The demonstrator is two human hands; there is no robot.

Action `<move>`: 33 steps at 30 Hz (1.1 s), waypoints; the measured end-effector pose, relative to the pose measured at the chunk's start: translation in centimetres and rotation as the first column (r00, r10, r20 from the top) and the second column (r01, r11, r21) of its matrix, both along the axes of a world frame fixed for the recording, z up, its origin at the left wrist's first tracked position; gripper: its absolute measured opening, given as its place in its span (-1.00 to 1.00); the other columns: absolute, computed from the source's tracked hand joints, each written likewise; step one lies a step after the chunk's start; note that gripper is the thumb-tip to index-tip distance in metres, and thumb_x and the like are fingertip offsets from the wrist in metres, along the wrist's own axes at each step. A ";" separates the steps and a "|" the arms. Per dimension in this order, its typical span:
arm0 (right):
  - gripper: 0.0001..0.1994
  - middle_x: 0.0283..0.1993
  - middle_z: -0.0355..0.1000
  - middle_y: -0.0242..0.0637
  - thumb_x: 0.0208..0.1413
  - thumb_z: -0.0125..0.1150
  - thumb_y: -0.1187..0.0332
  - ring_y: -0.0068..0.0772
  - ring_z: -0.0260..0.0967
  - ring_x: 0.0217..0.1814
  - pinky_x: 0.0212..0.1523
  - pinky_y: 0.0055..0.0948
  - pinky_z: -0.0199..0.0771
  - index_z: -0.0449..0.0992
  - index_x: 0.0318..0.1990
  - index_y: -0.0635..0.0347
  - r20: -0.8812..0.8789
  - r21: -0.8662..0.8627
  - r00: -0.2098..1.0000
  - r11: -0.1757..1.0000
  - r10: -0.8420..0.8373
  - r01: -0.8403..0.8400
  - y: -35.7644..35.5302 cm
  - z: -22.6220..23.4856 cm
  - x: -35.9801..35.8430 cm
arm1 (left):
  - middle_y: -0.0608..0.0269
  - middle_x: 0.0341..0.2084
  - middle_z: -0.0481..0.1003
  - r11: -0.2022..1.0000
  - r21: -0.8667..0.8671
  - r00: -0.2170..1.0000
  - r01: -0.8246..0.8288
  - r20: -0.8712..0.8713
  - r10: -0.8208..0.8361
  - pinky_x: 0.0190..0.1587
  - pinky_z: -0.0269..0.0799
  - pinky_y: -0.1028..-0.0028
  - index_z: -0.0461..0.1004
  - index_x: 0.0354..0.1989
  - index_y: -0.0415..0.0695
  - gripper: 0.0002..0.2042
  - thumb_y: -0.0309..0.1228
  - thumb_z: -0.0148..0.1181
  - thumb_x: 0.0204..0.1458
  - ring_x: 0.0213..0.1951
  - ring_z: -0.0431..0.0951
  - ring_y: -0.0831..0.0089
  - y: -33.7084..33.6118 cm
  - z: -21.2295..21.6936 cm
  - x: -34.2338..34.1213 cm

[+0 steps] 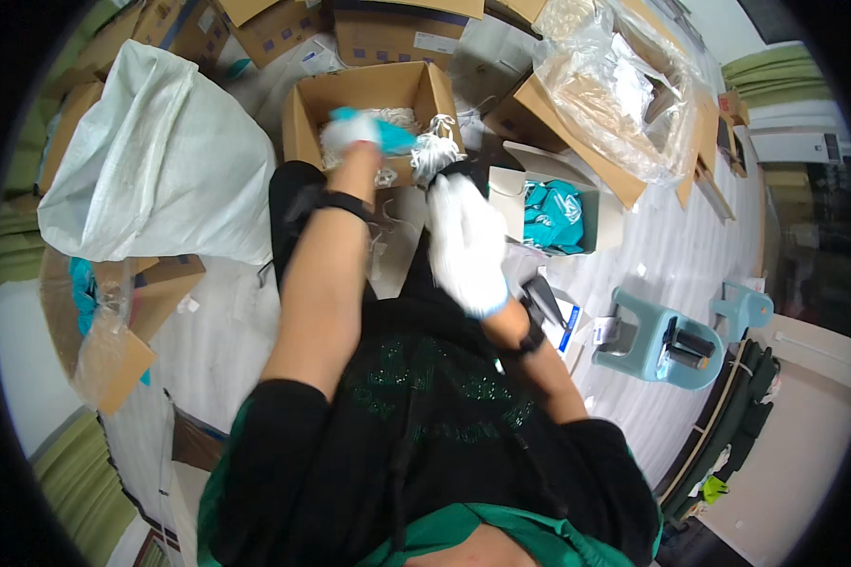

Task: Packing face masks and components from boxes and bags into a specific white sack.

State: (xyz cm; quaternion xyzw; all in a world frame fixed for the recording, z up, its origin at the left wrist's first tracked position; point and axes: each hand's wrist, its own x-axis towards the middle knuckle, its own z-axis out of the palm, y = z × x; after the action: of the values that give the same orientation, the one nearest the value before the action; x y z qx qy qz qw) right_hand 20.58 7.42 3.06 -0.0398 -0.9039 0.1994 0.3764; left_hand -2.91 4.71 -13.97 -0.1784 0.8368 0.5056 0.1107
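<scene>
My left hand [355, 137] reaches out over an open cardboard box [304, 104] in front of me and holds a teal packet [388, 132] above it. My right hand [465, 241], in a white work glove, is closed on a bunch of white strings [435, 146] at the box's right corner. The box holds a heap of white strings [397, 116]. Motion blur hides the finer details of both hands.
A large white woven sack [161, 161] stands to the left. A small white box with teal packets [553, 213] sits to the right, next to a clear plastic bag in a carton [615, 94]. A teal plastic stool [662, 335] carries dark rolls. More cartons ring the area.
</scene>
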 end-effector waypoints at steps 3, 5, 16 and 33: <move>-0.79 -0.57 0.29 -0.29 0.28 0.02 0.38 -0.39 0.23 -0.59 -0.56 -0.38 0.23 0.39 -0.44 0.15 0.149 -0.384 0.989 0.922 0.010 0.049 2.1 1.8 3.8 | -0.03 -0.26 0.60 0.953 0.258 0.979 -0.158 0.169 0.116 -0.14 0.57 0.22 0.52 -0.27 -0.35 -0.57 -0.10 0.18 0.05 -0.19 0.63 0.19 -6.0 1.1 -3.9; -0.78 -0.59 0.18 -0.52 0.30 0.05 0.31 -0.71 0.09 -0.54 -0.56 -0.56 0.13 0.31 -0.41 0.13 0.276 -0.931 0.960 0.262 0.050 0.254 3.2 -0.7 2.6 | 0.01 -0.25 0.60 0.820 0.572 0.994 -0.024 0.099 -0.040 -0.14 0.59 0.18 0.52 -0.19 -0.33 -0.50 -0.01 0.11 0.12 -0.21 0.63 0.18 -6.3 1.6 -4.2; -0.82 -0.28 0.50 -0.37 0.16 0.24 0.44 -0.63 0.38 -0.45 -0.53 -0.61 0.37 0.51 -0.10 0.26 -0.243 -0.949 0.932 -0.263 0.269 -0.172 4.5 -6.1 -4.8 | 0.06 -0.08 0.49 -0.231 0.859 0.452 -0.458 0.001 -0.892 -0.06 0.53 0.22 0.35 0.10 -0.20 -0.61 -0.18 -0.07 0.25 -0.12 0.55 0.27 -3.4 2.4 7.3; -0.85 -0.51 0.43 -0.41 0.13 0.25 0.33 -0.68 0.17 -0.74 -0.79 -0.65 0.11 0.47 -0.33 0.21 0.106 -0.975 0.940 0.218 0.323 0.035 2.9 -6.5 -5.5 | 0.13 -0.14 0.54 0.390 0.919 0.995 0.061 -0.088 0.051 -0.13 0.52 0.37 0.44 -0.05 -0.24 -0.79 -0.43 0.14 0.20 -0.22 0.58 0.37 -1.1 8.3 6.6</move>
State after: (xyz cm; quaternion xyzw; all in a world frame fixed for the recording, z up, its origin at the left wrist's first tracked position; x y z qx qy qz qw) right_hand 15.04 10.32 -3.47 -0.2071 -0.6279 0.7415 0.1145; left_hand 3.68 3.60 -5.62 -0.0591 0.4234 0.8915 0.1498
